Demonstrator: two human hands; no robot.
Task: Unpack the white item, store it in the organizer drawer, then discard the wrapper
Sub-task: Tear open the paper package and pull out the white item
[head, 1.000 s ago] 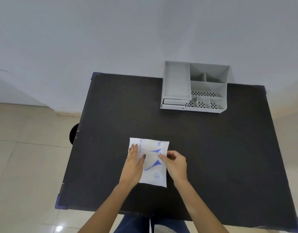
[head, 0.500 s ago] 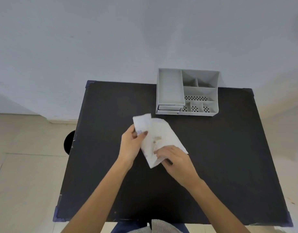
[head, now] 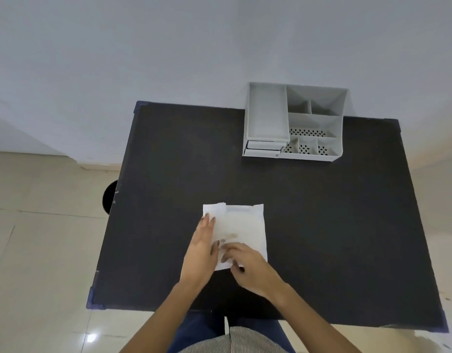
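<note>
A white paper wrapper lies flat on the black table, plain side up, with a flap folded over at its top left corner. My left hand rests flat on its left edge, fingers stretched. My right hand pinches the wrapper's near edge with curled fingers. Whatever is inside the wrapper is hidden. The grey organizer stands at the table's far edge, its small drawer at the front left looking shut.
The organizer has one long left tray and several small compartments, some with perforated floors. A dark round object sits on the floor beside the table's left edge. A pale wall rises behind the table.
The wrapper was lying printed side up, then lifted and turned over between both hands. Now it lies flat again, plain side up, with both hands on it.
</note>
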